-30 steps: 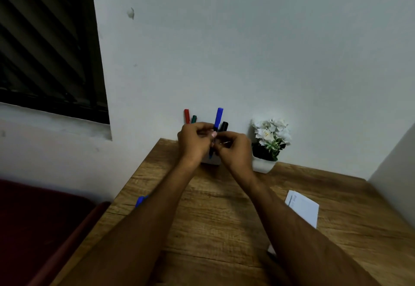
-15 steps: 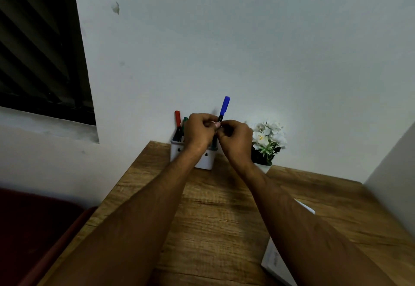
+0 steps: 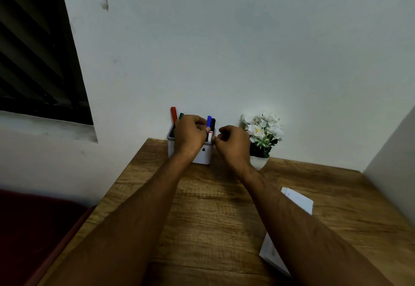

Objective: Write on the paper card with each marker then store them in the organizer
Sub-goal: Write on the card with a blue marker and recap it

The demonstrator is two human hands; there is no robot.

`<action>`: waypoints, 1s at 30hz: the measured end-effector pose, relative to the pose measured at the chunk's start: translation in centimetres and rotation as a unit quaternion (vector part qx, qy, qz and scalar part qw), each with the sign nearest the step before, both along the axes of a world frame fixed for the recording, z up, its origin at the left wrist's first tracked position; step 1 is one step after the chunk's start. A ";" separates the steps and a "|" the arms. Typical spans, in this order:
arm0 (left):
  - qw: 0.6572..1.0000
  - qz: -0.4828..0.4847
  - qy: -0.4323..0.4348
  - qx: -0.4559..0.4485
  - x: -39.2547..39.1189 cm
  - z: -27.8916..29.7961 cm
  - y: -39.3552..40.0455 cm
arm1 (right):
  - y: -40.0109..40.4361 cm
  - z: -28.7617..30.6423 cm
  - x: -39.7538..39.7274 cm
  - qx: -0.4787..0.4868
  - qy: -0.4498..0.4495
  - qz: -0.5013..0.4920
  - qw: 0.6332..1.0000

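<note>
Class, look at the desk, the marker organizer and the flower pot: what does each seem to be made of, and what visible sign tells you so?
Desk: wood or wood-look laminate, matte, shown by brown grain streaks. Organizer: probably plastic, smooth white walls with rounded corners. Flower pot: smooth white, ceramic or plastic; the view cannot settle which.
</note>
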State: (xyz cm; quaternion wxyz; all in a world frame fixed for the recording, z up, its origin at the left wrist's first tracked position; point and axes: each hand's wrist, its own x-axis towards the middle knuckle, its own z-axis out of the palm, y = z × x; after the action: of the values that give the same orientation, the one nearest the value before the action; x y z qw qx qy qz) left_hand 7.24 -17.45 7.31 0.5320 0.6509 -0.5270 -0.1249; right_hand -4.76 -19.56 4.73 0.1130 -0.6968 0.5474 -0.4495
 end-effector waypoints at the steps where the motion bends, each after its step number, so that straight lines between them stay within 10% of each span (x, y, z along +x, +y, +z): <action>1: 1.000 -0.003 0.001 -0.004 0.0 0.0 0.4 | 0.3 -0.2 0.0 -0.007 -0.003 -0.004 1.000; 10: 0.985 -0.043 -0.121 0.120 2.1 -2.1 6.1 | 6.1 -2.7 0.8 -0.029 0.015 0.093 0.995; 19: 0.884 -0.069 -0.276 0.373 7.3 -2.2 12.3 | 10.4 -4.4 1.7 0.038 0.034 0.158 0.986; 30: 0.877 -0.100 -0.267 0.386 6.4 -2.8 13.6 | 12.5 -5.3 1.7 0.064 0.023 0.147 0.987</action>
State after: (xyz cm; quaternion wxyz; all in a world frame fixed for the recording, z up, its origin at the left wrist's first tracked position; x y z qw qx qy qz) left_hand 13.60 -3.87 4.53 0.0621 0.7571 -0.6213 -0.1924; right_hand -3.05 -7.03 -0.55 0.2096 -0.7709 0.4692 -0.3763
